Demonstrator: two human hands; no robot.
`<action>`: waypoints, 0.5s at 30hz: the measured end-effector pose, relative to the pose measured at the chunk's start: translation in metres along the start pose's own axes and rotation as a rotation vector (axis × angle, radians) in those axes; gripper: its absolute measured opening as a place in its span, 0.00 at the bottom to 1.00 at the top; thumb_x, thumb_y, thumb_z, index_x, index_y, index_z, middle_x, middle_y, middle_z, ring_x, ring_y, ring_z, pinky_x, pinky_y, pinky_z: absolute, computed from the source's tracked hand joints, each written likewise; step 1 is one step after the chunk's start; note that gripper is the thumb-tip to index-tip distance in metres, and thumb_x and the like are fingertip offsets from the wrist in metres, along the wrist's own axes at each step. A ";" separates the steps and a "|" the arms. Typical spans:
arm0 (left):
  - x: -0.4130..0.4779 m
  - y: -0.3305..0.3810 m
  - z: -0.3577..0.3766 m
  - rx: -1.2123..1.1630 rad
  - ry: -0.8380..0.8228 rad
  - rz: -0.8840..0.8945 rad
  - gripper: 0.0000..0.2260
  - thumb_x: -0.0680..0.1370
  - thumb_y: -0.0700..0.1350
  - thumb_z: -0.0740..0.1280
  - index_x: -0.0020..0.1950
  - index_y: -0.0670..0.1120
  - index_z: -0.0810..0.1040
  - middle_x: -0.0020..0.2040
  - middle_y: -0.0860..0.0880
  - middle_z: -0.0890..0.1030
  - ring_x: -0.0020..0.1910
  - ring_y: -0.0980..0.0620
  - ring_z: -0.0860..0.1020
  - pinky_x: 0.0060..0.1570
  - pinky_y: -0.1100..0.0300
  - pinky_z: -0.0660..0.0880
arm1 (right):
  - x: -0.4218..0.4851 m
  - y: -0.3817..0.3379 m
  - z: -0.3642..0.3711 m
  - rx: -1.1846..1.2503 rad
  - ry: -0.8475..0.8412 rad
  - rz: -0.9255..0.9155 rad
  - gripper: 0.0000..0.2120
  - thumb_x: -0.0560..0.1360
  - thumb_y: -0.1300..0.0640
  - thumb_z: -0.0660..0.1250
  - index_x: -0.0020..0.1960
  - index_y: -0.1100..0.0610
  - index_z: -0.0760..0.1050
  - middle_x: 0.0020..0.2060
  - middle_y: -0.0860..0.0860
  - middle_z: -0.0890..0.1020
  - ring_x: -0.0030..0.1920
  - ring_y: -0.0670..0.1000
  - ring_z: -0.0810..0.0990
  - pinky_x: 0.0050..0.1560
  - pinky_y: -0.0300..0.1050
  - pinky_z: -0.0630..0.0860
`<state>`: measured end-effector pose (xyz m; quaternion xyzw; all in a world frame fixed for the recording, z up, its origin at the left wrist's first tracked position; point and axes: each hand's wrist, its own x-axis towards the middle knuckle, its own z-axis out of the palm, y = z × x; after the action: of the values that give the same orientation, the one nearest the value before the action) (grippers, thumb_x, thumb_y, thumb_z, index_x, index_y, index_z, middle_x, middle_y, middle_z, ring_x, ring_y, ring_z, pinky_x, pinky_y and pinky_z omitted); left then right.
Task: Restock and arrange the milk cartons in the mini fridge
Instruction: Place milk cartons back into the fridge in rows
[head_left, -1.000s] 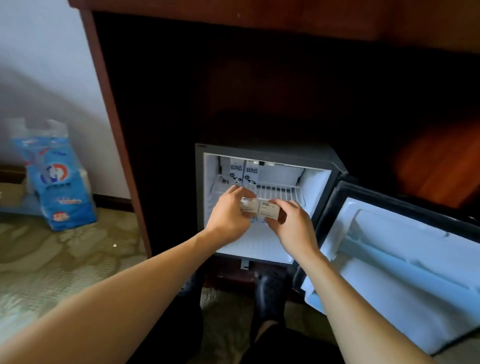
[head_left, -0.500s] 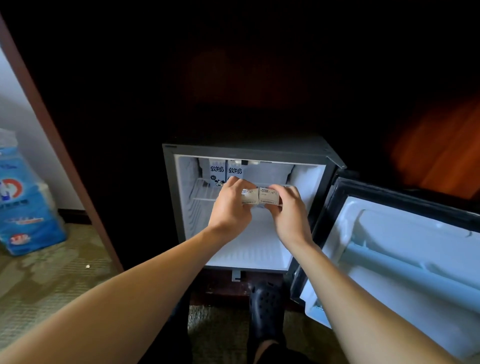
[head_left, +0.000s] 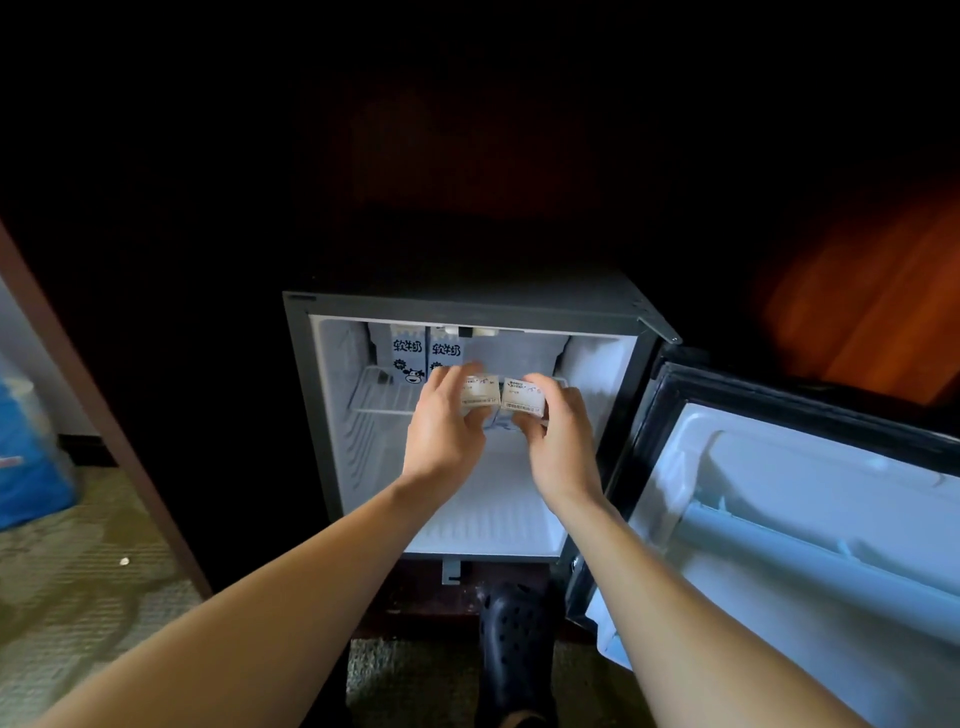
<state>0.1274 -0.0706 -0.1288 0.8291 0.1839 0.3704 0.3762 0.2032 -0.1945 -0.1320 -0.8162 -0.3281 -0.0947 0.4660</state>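
The mini fridge (head_left: 311, 395) stands open inside a dark wooden cabinet. Two white-and-blue milk cartons (head_left: 408, 356) stand upright side by side at the back left of its wire shelf (head_left: 382, 400). My left hand (head_left: 444, 426) grips one small carton (head_left: 480, 396) and my right hand (head_left: 558, 441) grips another carton (head_left: 524, 399). Both cartons are held side by side with their white ends facing me, at the front edge of the shelf. Fingers hide the cartons' sides.
The fridge door (head_left: 810, 519) hangs open to the right, its white inner shelf bar showing. A dark clog (head_left: 511, 649) is on the patterned carpet (head_left: 67, 582) below the fridge. A blue plastic pack (head_left: 26, 467) sits at the far left by the cabinet's wooden frame.
Both hands have carried the two cartons further into the fridge, up to shelf level. The camera has come closer and turned right, so the blue pack has slid to the left edge.
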 end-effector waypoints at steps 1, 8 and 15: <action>0.001 -0.002 0.002 -0.055 0.025 -0.037 0.23 0.76 0.35 0.70 0.69 0.50 0.72 0.60 0.54 0.72 0.54 0.56 0.75 0.52 0.64 0.76 | 0.001 0.001 0.002 0.020 0.004 0.015 0.20 0.80 0.62 0.67 0.70 0.50 0.70 0.58 0.51 0.72 0.53 0.44 0.73 0.50 0.25 0.67; 0.005 -0.022 0.023 -0.137 0.131 -0.229 0.11 0.77 0.42 0.71 0.55 0.46 0.72 0.55 0.51 0.71 0.49 0.55 0.76 0.52 0.58 0.77 | 0.016 0.015 0.018 0.022 0.025 0.069 0.19 0.82 0.54 0.64 0.70 0.56 0.68 0.59 0.48 0.71 0.58 0.48 0.75 0.59 0.40 0.73; 0.017 -0.033 0.035 -0.003 0.055 -0.153 0.10 0.77 0.40 0.68 0.56 0.46 0.71 0.54 0.49 0.71 0.49 0.49 0.74 0.47 0.53 0.76 | 0.025 0.035 0.034 -0.039 0.034 0.090 0.12 0.81 0.55 0.65 0.60 0.62 0.72 0.57 0.55 0.74 0.57 0.53 0.75 0.60 0.46 0.72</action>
<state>0.1641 -0.0570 -0.1614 0.8017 0.2562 0.3635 0.3994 0.2389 -0.1676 -0.1639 -0.8374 -0.2814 -0.0938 0.4591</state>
